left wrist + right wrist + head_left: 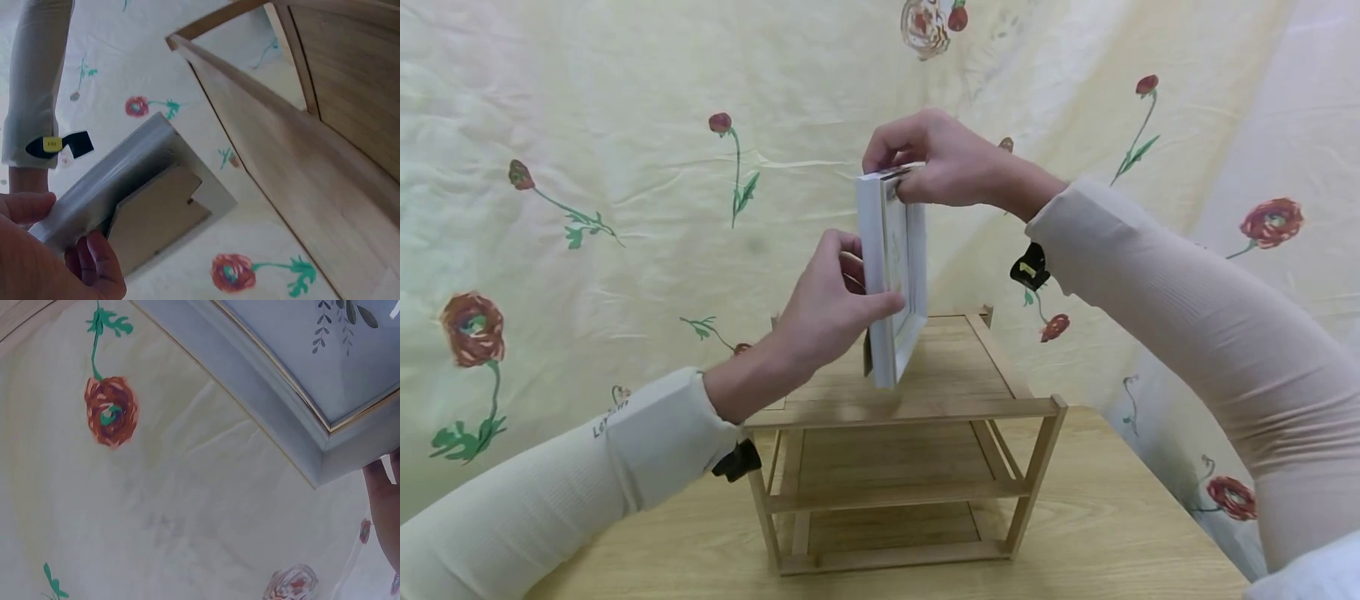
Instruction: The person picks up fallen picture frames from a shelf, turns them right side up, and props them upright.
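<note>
A white picture frame with thin gold trim stands upright in the air, edge-on in the head view, over the top shelf of a wooden rack. My left hand grips its near side edge, thumb across the front and fingers behind. From above, my right hand pinches the top edge between thumb and fingers. In the left wrist view, a brown support flap shows on the frame's back, by my left fingers. The right wrist view shows a leafy print inside the frame.
The rack has three wooden tiers and stands on a wooden table. Behind it hangs a pale cloth printed with red flowers. Small black devices are strapped at both wrists.
</note>
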Tool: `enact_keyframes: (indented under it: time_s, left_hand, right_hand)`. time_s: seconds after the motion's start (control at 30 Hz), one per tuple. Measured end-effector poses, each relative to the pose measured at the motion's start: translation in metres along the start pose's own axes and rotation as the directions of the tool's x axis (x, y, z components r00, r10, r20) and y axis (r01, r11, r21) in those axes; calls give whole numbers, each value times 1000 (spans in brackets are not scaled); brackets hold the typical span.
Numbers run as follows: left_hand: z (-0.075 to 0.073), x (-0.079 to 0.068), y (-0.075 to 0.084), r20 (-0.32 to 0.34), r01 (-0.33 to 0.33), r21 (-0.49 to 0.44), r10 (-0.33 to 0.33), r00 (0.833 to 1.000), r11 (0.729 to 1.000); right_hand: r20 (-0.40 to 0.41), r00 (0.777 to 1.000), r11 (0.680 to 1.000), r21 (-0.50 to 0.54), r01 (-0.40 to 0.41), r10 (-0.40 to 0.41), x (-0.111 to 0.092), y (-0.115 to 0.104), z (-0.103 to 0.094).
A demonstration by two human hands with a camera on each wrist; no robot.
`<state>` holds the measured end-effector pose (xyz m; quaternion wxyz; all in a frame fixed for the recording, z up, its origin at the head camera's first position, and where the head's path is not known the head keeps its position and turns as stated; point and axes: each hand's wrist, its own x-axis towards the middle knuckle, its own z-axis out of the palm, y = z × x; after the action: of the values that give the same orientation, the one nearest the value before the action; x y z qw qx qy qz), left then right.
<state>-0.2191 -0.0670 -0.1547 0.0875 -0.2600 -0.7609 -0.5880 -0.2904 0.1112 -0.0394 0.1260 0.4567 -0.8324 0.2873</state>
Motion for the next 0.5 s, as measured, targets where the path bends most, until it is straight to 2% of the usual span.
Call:
enact_keyframes:
  time_s: [0.13,0.27,0.5]
  left_hand:
    - [9,-5,2,-17,-26,-27,26,1000,999]
    - [15,-6,4,-30,-31,-42,30,999,999]
    - [17,0,2,-38,-18,-6,18,999,1000]
  right_hand:
    - [3,998,995,89,55,-55,-2,-2,5]
    - [11,997,988,136,75,-77,-3,-3,7]
    - [10,998,992,108,57,-58,-6,-2,7]
